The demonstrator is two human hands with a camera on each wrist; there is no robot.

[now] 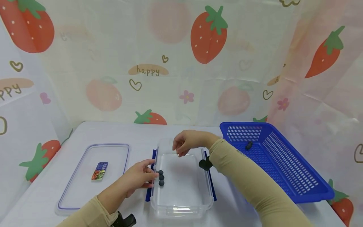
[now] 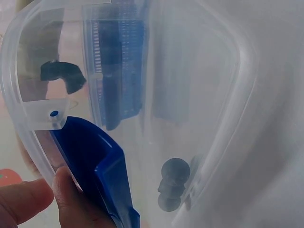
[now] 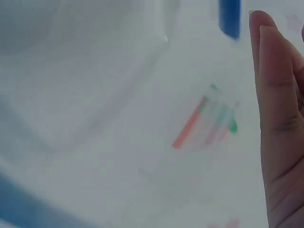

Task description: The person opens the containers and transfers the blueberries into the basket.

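A clear plastic box [image 1: 181, 208] with blue side latches [image 2: 107, 166] stands before me. Three small dark balls, like blueberries [image 1: 161, 182], lie in a row along its left inner side; the left wrist view shows them through the wall. My left hand [image 1: 139, 176] holds the box's left rim, with thumb and fingers on either side of it beside the latch. Over the far end of the box is my right hand [image 1: 193, 142], bent down at the wrist. Its fingers are loosely bent, and I see nothing between them.
A blue perforated basket [image 1: 286, 157] stands on the right, with a few dark balls [image 1: 249, 145] near its far side. To the left lies a clear lid [image 1: 76, 186] with a colourful label [image 1: 100, 171] on it. A printed sheet hangs behind the white table.
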